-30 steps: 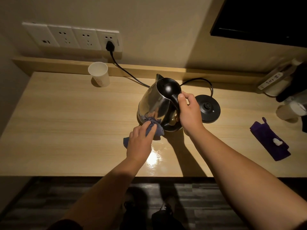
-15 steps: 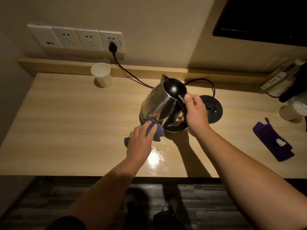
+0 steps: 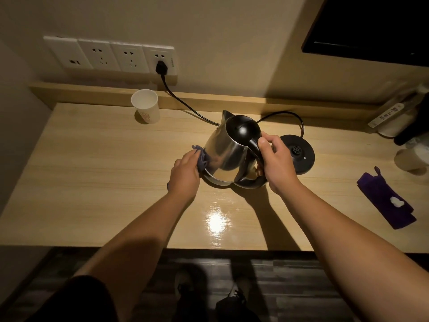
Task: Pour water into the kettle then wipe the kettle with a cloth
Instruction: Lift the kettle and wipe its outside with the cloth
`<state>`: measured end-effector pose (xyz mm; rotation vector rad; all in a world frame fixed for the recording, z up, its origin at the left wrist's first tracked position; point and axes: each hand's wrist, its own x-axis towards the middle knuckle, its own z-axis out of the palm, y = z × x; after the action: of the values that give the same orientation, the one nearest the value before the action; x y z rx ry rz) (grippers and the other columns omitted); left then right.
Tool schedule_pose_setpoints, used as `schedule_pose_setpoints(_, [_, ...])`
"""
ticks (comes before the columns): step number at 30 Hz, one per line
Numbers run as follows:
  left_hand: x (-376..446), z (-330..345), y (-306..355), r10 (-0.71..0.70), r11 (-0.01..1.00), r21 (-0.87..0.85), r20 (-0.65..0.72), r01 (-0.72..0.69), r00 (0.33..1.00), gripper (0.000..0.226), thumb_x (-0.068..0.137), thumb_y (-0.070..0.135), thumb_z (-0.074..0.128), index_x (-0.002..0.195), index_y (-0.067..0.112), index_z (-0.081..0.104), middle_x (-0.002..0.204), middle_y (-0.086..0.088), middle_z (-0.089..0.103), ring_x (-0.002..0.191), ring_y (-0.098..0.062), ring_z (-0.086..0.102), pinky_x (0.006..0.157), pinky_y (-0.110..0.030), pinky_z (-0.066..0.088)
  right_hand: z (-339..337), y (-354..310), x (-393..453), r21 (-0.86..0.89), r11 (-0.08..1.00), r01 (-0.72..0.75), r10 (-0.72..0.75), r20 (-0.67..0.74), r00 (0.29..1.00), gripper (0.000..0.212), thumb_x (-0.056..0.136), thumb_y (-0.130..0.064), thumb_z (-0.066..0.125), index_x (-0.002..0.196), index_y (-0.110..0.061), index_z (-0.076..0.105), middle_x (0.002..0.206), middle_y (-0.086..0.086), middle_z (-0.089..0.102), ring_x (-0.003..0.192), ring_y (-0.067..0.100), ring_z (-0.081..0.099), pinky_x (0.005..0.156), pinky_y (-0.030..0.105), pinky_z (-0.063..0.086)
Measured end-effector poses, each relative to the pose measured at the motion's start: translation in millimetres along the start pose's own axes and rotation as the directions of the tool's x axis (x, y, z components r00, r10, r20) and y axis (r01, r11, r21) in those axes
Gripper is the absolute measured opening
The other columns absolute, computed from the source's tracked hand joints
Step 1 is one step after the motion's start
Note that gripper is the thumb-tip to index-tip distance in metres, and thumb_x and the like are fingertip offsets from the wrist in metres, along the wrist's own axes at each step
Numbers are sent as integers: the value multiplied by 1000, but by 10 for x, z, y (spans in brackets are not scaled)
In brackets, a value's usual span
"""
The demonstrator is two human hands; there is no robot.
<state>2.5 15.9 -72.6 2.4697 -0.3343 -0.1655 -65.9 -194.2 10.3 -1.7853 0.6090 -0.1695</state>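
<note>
A steel kettle [image 3: 224,156] with a black lid and handle stands tilted on the wooden desk [image 3: 92,182], its spout pointing away from me. My right hand [image 3: 276,162] grips the black handle, thumb on top. My left hand [image 3: 185,174] holds a small blue-grey cloth [image 3: 200,156] and presses it against the kettle's left side near the bottom. The kettle is off its round black base [image 3: 298,154], which lies just to the right.
A white paper cup [image 3: 145,106] stands at the back left. The base's cord [image 3: 185,105] runs to a wall socket [image 3: 161,59]. A purple cloth [image 3: 385,198] lies at the right, and several bottles and a power strip [image 3: 386,115] crowd the far right corner.
My left hand has slid the cloth from the kettle's front lower side round to its left side. The kettle has turned slightly in my right hand.
</note>
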Motion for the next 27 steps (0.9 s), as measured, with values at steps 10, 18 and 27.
schedule_pose_setpoints(10, [350, -256, 6, -3, 905, -397, 351, 152, 937, 32, 103, 21, 38, 128, 28, 56, 118, 7, 62, 107, -11, 56, 82, -16, 38, -265, 137, 1, -68, 993, 101, -89, 154, 984, 26, 100, -35, 50, 125, -36, 56, 119, -16, 60, 107, -3, 57, 85, 17, 44])
schedule_pose_setpoints(18, [178, -284, 121, -37, 805, -528, 412, 271, 911, 25, 101, 22, 41, 108, 29, 64, 101, 5, 68, 97, -11, 62, 79, -25, 47, -475, 14, 56, -325, 916, 233, -96, 387, 917, 41, 96, -41, 55, 136, -36, 52, 124, -14, 58, 116, 7, 54, 95, 31, 46])
schedule_pose_setpoints(27, [-36, -146, 244, -180, 752, -570, 307, 332, 935, 28, 99, 13, 40, 118, 16, 60, 107, -8, 65, 102, -23, 60, 93, -43, 48, -171, -178, -52, -722, 680, 129, -65, 116, 991, 59, 93, -69, 26, 124, -29, 57, 97, 3, 69, 93, 25, 63, 78, 44, 54])
